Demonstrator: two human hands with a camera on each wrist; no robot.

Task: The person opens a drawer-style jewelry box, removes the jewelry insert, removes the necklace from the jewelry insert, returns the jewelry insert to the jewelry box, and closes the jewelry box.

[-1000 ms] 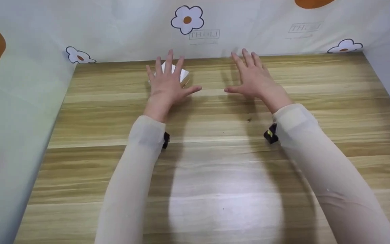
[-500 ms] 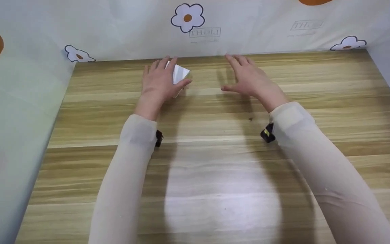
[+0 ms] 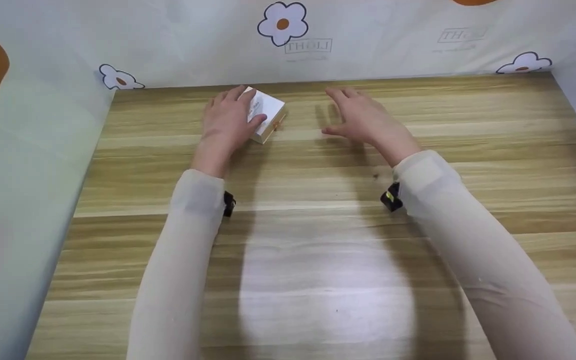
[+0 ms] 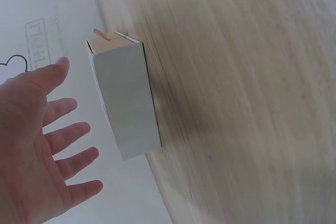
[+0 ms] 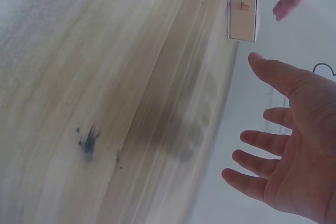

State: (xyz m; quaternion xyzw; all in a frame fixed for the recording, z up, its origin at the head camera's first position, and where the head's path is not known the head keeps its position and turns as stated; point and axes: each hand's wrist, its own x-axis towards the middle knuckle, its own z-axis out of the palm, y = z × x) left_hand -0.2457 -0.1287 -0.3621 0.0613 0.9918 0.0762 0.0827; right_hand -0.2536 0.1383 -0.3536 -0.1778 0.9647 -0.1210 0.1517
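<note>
- Backdrop at the top of the frame bears a framed word that reads LIGHT reversed, with a fainter one at upper right; small script beneath is too blurred to read
- White box, just left of upper centre on the bench, has dark lettering on its lid, too small to read
- The box is a flat block with smooth white faces, a peach side and a small orange tab; the bench shows streaky wood grain
- Outlined flowers with brown centres are printed on the smooth backdrop
- Left hand is spread over the box's left edge, gripping nothing; the wrist views show a gap between fingers and box
- Right hand, upper right of centre, is wide and holds nothing
- Compared with a second ago, the left hand sits farther left, uncovering more of the lid, and the right hand's fingers reach less high
</note>
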